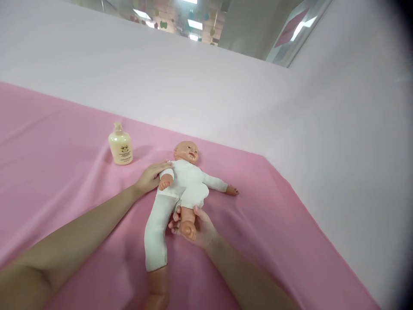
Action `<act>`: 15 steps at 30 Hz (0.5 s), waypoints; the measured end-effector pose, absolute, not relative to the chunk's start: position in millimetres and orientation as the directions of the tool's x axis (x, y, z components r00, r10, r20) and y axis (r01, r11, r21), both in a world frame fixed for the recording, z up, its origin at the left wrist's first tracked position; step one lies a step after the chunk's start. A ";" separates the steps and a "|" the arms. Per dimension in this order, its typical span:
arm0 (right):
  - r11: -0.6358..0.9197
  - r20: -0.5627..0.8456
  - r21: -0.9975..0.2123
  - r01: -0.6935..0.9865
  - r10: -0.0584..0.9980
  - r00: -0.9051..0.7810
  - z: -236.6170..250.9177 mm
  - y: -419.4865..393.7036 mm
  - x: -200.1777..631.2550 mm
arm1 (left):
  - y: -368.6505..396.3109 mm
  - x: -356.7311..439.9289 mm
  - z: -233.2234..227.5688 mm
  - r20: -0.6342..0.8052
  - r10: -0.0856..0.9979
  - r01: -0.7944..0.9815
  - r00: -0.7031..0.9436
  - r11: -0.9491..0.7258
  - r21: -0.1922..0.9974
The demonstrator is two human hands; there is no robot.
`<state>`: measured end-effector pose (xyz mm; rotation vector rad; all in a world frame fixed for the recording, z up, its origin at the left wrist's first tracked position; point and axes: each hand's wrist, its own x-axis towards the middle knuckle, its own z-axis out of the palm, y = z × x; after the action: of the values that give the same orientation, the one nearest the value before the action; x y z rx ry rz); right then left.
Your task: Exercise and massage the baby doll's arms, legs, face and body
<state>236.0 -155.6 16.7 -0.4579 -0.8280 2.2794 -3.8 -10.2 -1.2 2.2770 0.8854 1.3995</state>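
A baby doll (189, 172) in a white cloth bodysuit lies on its back on the pink sheet, head toward the wall. My left hand (152, 177) is around its shoulder at the left side of the picture, fingers over the top and thumb hidden behind the doll's small arm. Around the doll's bent leg (188, 217), my right hand (200, 226) is closed near the ankle, with the thumb on one side and fingers curling from beneath. The doll's other leg (156, 241) stretches toward me, its foot cut off by the lower edge.
A pale yellow pump bottle (121, 146) with a dark label stands upright left of the doll's head. The pink sheet (64, 172) covers the table surface. A white wall (161, 82) rises behind and at right, with a window (245, 30) above.
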 end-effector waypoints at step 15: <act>-0.705 -0.138 -0.708 -0.040 0.194 -0.971 -8.7 -155.2 246.7 | -1.5 -1.6 3.4 0.301 0.948 -0.042 -0.106 -0.307 0.951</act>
<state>246.7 -155.2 -8.7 -0.3071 -1.1441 2.7712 -1.6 -1.5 3.4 1.3401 1.0758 1.5367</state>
